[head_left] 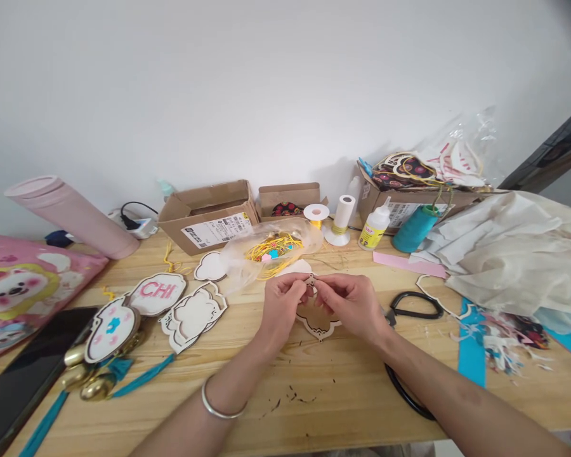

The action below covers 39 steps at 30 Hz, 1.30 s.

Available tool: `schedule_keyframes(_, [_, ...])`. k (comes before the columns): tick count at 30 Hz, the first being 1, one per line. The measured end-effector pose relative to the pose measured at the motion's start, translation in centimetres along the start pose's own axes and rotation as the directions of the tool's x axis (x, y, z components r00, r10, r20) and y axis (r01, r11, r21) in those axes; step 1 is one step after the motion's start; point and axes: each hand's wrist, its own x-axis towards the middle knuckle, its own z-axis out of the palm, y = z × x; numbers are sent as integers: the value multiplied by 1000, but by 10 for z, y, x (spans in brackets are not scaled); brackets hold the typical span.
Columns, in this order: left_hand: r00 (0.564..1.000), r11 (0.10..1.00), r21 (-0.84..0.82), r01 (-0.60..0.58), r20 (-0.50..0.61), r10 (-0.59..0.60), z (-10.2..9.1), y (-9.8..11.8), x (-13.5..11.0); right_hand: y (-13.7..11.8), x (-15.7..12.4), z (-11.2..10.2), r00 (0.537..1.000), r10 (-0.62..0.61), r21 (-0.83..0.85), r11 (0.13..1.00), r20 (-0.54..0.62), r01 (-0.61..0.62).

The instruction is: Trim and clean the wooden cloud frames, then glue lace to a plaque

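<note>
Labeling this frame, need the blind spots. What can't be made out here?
Head view only:
- Wooden cutout: mostly covered by left hand and right hand; its shape and what the fingertips pinch at its top are too small to tell.
- Scissors: blades hidden behind the right wrist.
- Glue bottle: label too small to read.
- Phone: cut off by the left edge.

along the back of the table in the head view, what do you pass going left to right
pink tumbler → open cardboard box → yellow thread spool → white spool → glue bottle → teal thread cone → cream cloth
</note>
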Motion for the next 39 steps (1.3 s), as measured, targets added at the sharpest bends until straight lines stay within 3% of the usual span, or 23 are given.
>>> schedule_keyframes(3, [995, 999, -20, 37, 89, -35, -5, -1, 2, -5, 2, -5, 998, 60, 92, 994, 17, -62])
schedule_keyframes(7, [990, 995, 99, -13, 140, 0, -7, -4, 6, -6, 3, -6, 997, 81, 111, 991, 0, -81])
schedule_keyframes(14, [989, 963, 222, -150, 21, 149, -1, -6, 2, -1, -1, 1, 999, 15, 68, 998, -37, -12])
schedule_keyframes(20, [976, 958, 191, -213, -1, 217, 3, -3, -1, -3, -3, 4, 999, -9, 64, 998, -52, 12])
schedule_keyframes(27, [977, 965, 154, -213, 0, 215, 1, 5, -2, -4, -5, 4, 999, -25, 61, 998, -32, 27])
schedule_keyframes(32, [958, 961, 83, -264, 137, 251, -6, 6, -3, -6, -4, 1, 1000, -7, 131, 991, -28, 11])
schedule_keyframes(39, [982, 966, 188, -177, 103, 160, -11, 5, 3, -6, 1, -4, 992, -3, 126, 992, -123, 18])
